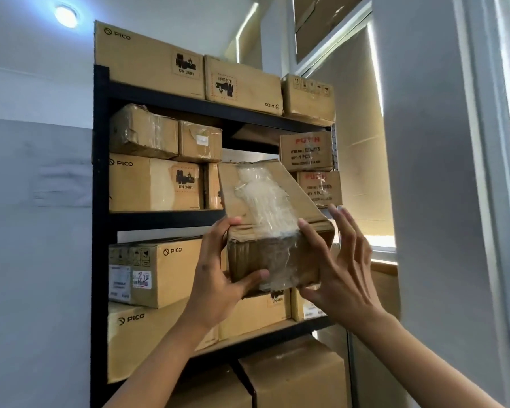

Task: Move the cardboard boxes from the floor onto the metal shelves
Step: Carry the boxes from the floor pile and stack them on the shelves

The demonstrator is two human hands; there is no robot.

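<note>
A long cardboard box (pixel 265 201) wrapped in clear tape is held up in front of the black metal shelf unit (pixel 100 184), tilted with its far end pointing into a gap on the second shelf. My left hand (pixel 218 275) grips its near end from the left, thumb under the bottom edge. My right hand (pixel 342 266) presses flat against the box's right side with the fingers spread. The gap lies between a PICO box (pixel 153 184) on the left and two red-lettered boxes (pixel 309 169) on the right.
The shelves are packed with cardboard boxes on every level, including three on the top (pixel 236 81). A grey wall stands left of the unit. A white pillar (pixel 424 172) and a window with a blind (pixel 362 172) are on the right.
</note>
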